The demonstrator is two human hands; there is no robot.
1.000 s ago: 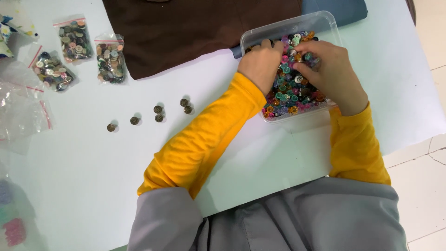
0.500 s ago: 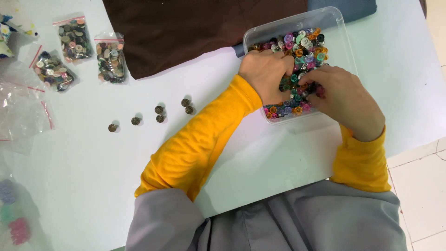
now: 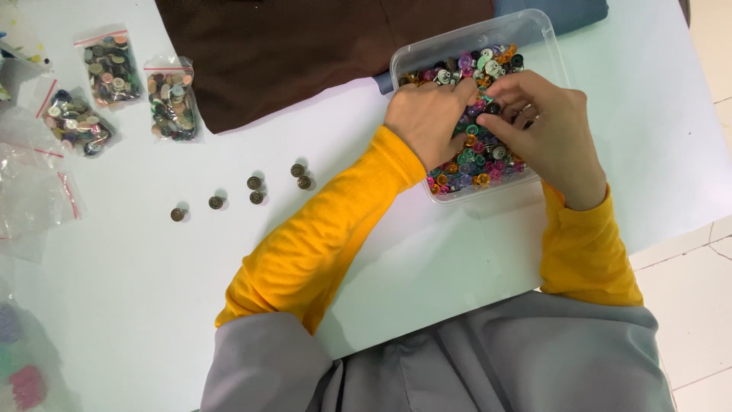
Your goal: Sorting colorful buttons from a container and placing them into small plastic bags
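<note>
A clear plastic box (image 3: 550, 47) full of small multicoloured buttons (image 3: 467, 162) sits on the white table (image 3: 137, 305) at the upper right. Both hands are inside it. My left hand (image 3: 427, 122) rests palm down on the buttons with fingers curled, at the box's left half. My right hand (image 3: 543, 131) lies over the right half, its fingertips pinching among the buttons close to the left hand. Whether either hand holds a button is hidden. Both arms wear orange sleeves.
Several dark metal buttons (image 3: 256, 191) lie loose on the table left of my left arm. Three zip bags of mixed buttons (image 3: 172, 98) lie at the upper left, beside empty clear bags (image 3: 30, 191). Brown fabric (image 3: 305, 46) and blue-grey cloth (image 3: 557, 14) lie beyond the box.
Both hands have shifted within the box, the right moving toward the left until the fingertips meet near the middle. The view has drifted slightly.
</note>
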